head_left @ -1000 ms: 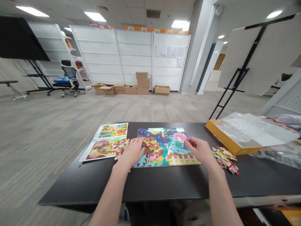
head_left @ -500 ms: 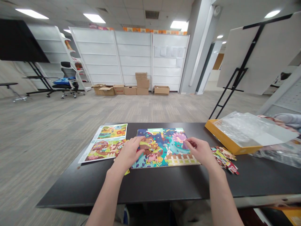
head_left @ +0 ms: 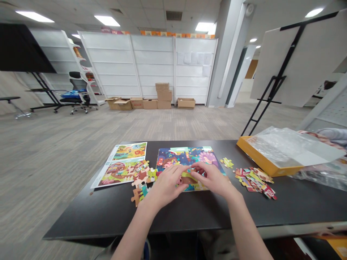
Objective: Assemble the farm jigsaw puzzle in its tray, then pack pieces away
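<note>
Bare left hand [head_left: 168, 183] and right hand [head_left: 211, 177] are arching over a colourful rectangular puzzle board [head_left: 207, 157].
Half-curled, both are flanking a flat green-and-brown cardboard jigsaw piece [head_left: 189, 179], about equally near; its visible part is running left to right. Whether either is gripping it isn't showing.

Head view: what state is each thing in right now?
Left hand, palm down, grip unclear
Right hand, fingers bent, grip unclear
Puzzle picture, flat, partly hidden by the hands
Left-side pieces, loose
Right-side pieces, loose, heaped
Picture sheet, flat, partly covered by pieces
Yellow box, open, with clear plastic
Screen, dark
Ceiling lights, on
</note>
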### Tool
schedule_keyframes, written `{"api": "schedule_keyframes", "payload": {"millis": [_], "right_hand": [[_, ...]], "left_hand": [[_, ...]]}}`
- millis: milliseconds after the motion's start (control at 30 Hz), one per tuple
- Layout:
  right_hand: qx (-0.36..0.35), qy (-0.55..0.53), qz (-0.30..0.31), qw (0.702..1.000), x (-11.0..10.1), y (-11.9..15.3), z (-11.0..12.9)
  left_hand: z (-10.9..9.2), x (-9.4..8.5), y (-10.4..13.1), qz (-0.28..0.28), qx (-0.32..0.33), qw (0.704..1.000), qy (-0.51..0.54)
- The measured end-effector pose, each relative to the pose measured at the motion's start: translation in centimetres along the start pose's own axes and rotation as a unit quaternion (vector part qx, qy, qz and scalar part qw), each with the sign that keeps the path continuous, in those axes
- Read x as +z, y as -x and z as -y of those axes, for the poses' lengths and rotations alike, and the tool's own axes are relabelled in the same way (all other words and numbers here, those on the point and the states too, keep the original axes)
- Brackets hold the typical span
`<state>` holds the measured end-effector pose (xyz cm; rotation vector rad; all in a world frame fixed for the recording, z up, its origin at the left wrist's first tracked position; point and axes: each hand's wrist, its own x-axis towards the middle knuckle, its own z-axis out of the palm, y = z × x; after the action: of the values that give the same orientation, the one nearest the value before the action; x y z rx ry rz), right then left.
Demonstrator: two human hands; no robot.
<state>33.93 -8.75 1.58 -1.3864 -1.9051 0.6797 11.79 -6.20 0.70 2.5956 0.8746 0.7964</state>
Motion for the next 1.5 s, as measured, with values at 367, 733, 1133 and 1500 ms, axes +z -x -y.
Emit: {"api": "schedule_keyframes", "payload": {"millis": [367, 733, 1133, 1500], "right_hand": [[0.028, 0.112, -0.061, 0.991, -2.0, 0.3, -3.5], [0.040, 0.130, -0.065, 0.989, -2.3, 0.4, -4.0], [0.053, 0.134, -0.056, 0.988, -2.3, 0.3, -4.1], [0.052, 0.131, -0.053, 0.989, -2.2, 0.3, -4.3]], "left_hand": [[7.4, -6.6, 3.9, -0.057, -0.288, 0.938, -0.185], [9.3, -9.3, 8.2, -0.030, -0.498, 0.820, -0.280], [8.1, -8.6, 7.1, 0.015, -0.280, 0.954, -0.101], [8.2, -7.5, 6.8, 0.044, -0.282, 0.956, -0.064]]}}
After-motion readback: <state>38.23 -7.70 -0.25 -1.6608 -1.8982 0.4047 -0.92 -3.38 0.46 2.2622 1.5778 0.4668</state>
